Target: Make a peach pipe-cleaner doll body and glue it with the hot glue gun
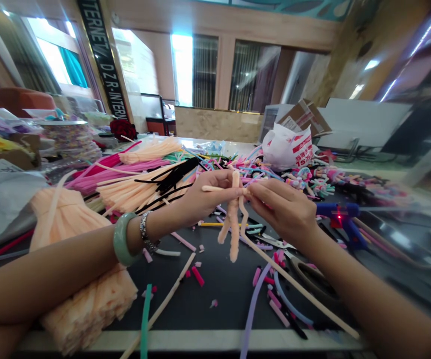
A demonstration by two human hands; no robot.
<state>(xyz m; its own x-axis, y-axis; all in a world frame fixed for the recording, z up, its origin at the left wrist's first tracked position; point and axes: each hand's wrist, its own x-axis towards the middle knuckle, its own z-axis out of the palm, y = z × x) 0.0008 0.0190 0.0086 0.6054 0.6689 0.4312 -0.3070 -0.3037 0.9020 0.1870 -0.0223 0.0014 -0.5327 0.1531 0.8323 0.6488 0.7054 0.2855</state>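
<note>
pipe-cleaner figure (232, 212): fuzzy, matt | bag (285, 144): crinkled plastic | bangle (120, 239): smooth, glossy | tabletop (185, 311): smooth, matt

Daylight enters through the windows (182, 70), burnt out to white with a bluish haze. A thin strip light (413, 53) shines at upper right, and a red lamp (338, 217) glows on the glue gun (348, 211). The dark table (189, 314) is moderately lit. The middle looks fairly sharp; the edges stretch and smear, strongly at right.

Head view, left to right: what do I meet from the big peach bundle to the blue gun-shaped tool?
Peach bundle, left hand, fuzzy peach figure, right hand, blue gun-shaped tool.
</note>
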